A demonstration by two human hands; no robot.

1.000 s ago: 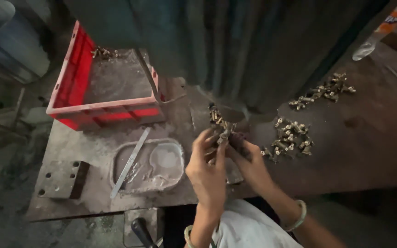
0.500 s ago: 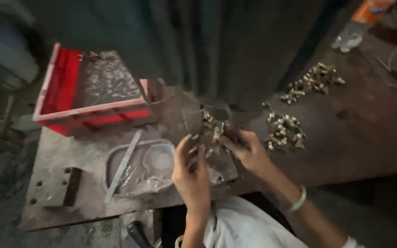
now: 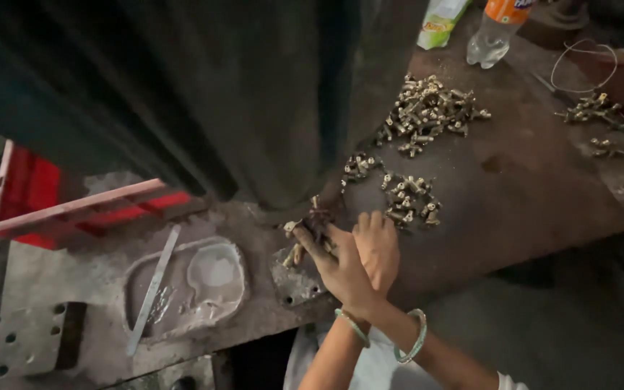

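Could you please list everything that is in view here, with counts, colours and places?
small brass fittings: many, brass-coloured, in heaps across the worktable, one cluster under the hands
worktable: one, dark brown metal, centre and right
red crate: one, red, far left
metal tray: one, grey, left of the hands
flat metal strip: one, grey, lying across the tray
drilled metal block: one, grey, bottom left
plastic bottle: one, clear with orange label, top right
carton: one, green and white, beside the bottle
wire loop: one, pale, top right
left hand: one, on the nearest cluster, green bangle
right hand: one, beside it, green bangle
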